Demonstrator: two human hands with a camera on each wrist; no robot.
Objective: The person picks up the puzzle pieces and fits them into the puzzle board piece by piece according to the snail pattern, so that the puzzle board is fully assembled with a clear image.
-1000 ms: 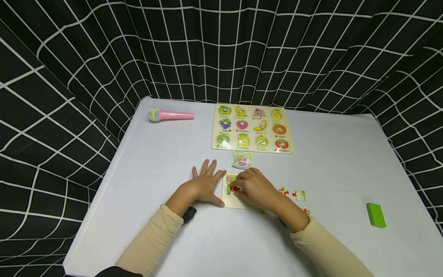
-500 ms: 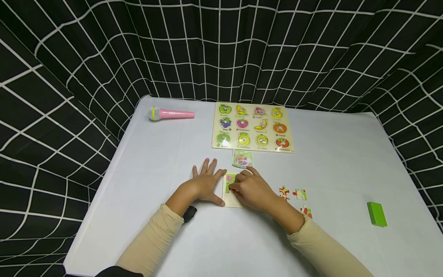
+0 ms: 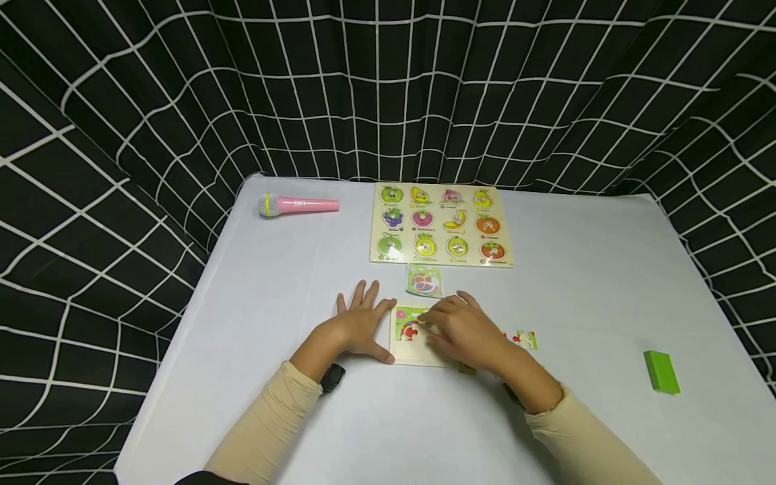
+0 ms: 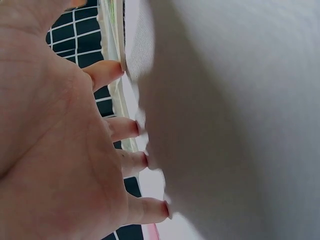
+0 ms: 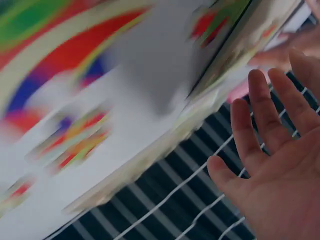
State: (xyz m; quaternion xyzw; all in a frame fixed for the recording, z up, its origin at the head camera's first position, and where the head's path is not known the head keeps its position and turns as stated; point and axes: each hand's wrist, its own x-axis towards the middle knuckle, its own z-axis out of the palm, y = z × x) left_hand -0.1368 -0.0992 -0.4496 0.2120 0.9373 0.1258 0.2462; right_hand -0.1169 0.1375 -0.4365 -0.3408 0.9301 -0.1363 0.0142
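A small wooden puzzle board (image 3: 405, 356) lies flat on the white table, with joined jigsaw pieces (image 3: 407, 329) in green and red at its upper left corner. My left hand (image 3: 358, 329) is spread on the table beside it, thumb and index finger at the board's left edge. In the left wrist view its fingertips (image 4: 131, 128) press on the cloth. Over the right part of the board hovers my right hand (image 3: 465, 330), hiding that part. Its fingers (image 5: 265, 117) are loosely bent and nothing shows between them in the right wrist view.
Several loose jigsaw pieces (image 3: 525, 339) lie right of the board, some under the right arm. Behind it are a colourful picture card (image 3: 424, 281) and a fruit puzzle board (image 3: 441, 225). A pink toy microphone (image 3: 303, 205) lies back left, a green block (image 3: 662, 372) far right.
My right hand has drawn back a little to the right and loosened its fingers, leaving a red piece joined at the board's upper left. My left hand has stayed put.
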